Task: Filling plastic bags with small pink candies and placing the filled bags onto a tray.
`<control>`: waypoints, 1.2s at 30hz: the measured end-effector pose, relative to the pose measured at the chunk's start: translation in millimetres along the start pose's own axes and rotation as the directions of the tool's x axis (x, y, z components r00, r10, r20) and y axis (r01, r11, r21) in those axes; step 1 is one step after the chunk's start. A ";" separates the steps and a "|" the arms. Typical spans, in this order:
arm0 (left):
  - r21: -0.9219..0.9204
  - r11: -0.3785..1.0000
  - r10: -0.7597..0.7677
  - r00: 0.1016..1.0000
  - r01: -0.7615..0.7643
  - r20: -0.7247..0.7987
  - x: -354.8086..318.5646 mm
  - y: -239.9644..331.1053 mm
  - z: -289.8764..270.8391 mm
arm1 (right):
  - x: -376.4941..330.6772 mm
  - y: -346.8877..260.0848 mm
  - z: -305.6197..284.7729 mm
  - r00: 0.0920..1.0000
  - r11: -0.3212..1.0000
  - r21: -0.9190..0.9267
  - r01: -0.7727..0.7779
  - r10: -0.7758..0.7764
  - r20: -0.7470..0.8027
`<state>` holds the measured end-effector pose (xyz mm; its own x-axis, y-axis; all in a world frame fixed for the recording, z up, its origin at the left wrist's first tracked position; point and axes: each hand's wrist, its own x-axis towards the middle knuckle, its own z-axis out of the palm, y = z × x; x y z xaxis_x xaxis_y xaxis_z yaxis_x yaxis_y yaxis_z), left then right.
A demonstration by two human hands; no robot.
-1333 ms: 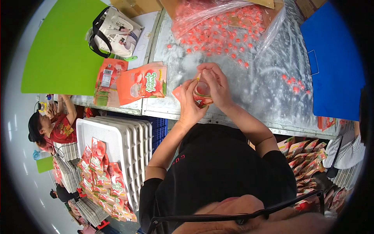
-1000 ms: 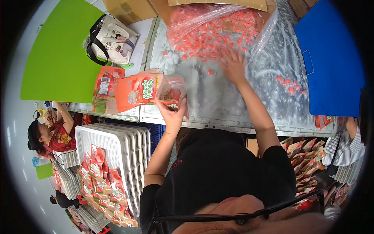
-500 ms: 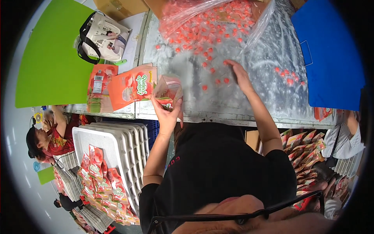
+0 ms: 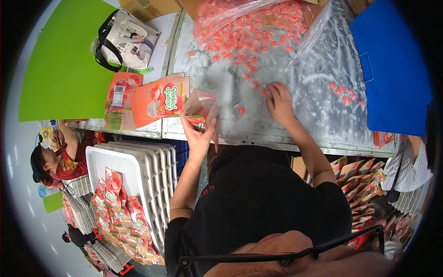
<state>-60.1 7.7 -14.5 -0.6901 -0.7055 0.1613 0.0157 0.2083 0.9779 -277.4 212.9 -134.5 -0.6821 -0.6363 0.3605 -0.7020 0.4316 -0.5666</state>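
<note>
My left hand (image 4: 198, 134) holds an open orange pouch (image 4: 201, 107) upright at the near edge of the metal table (image 4: 240, 120). My right hand (image 4: 278, 100) lies fingers-down on the table among small orange wrapped candies (image 4: 241, 110), apparently gathering a few; what is under the fingers is hidden. A big clear plastic bag (image 4: 258, 27) full of the same candies lies open at the back of the table. A stack of flat orange pouches (image 4: 157, 99) lies just left of the held pouch.
A green board (image 4: 64, 60) and a tote bag (image 4: 127, 39) lie at left, a blue board (image 4: 392, 69) at right. White crates (image 4: 138, 180) with filled pouches (image 4: 120, 207) stand below left. Another person (image 4: 53, 161) works at far left, and a striped sleeve (image 4: 413, 168) shows at right.
Both hands were together on one pouch. Then my left hand drew the pouch back to the table's near edge while my right hand reached out and came back nearer onto the loose candies.
</note>
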 end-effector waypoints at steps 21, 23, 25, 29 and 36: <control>0.013 0.999 -0.032 0.998 0.033 -0.046 -3.1 -1.3 -9.4 | 4.3 -93.4 47.0 0.936 0.951 -0.105 0.292 -0.261 0.238; 0.009 1.000 -0.028 0.999 0.028 -0.021 0.2 3.0 -6.3 | -8.4 -87.6 49.3 0.937 0.950 -0.115 0.289 -0.256 0.236; 0.018 0.999 -0.035 0.999 0.036 -0.031 -0.1 3.7 -7.1 | -11.9 -88.2 40.7 0.927 0.946 -0.097 0.308 -0.276 0.253; 0.010 0.999 -0.033 0.999 0.034 -0.039 -0.7 1.3 -11.4 | -8.7 -70.7 -5.5 0.957 0.959 -0.167 0.230 -0.191 0.220; 0.024 0.999 -0.020 1.000 0.020 -0.017 1.8 -1.2 -7.4 | 4.9 -43.2 -18.9 0.956 0.978 -0.171 0.123 -0.071 0.286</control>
<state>-56.0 1.2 -14.4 -0.6779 -0.7209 0.1443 -0.0159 0.2106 0.9774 -254.3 203.3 -94.2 -0.5436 -0.8214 0.1727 -0.8054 0.4525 -0.3829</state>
